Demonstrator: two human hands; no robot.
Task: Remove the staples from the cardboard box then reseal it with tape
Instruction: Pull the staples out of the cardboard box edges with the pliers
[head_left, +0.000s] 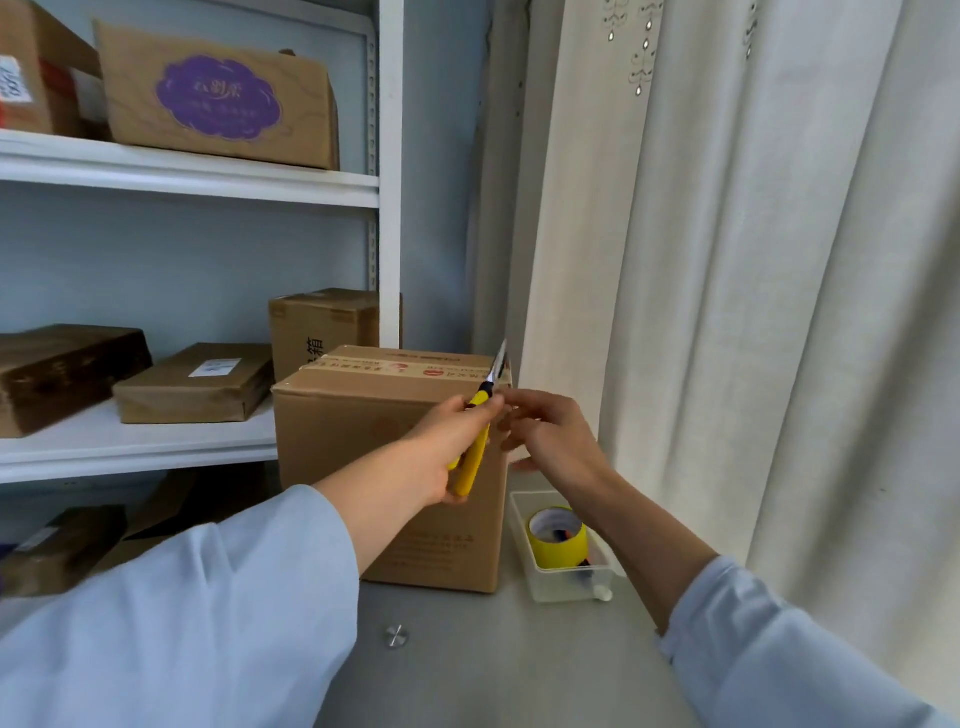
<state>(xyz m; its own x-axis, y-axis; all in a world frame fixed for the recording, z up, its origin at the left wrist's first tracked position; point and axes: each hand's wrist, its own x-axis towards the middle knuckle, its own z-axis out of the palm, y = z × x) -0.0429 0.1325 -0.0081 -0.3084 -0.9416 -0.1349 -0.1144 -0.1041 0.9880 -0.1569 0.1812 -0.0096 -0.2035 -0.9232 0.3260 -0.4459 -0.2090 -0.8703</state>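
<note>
A brown cardboard box (337, 431) stands on a grey table, its top sealed with printed tape. My left hand (447, 441) grips a yellow utility knife (475, 447) in front of the box's upper right corner, the blade pointing up past the top edge. My right hand (550, 436) is just right of the knife, fingers curled near the knife's black slider; whether they touch it I cannot tell. A yellow roll of tape (558, 538) sits upright in a clear plastic tray (524, 545) to the right of the box. No staples are visible.
White shelving (182, 176) at left holds several cardboard boxes and wrapped parcels. A pale curtain (753, 260) hangs at right, close behind the tray. The grey table (467, 665) has a small metal disc (396, 635) near its front.
</note>
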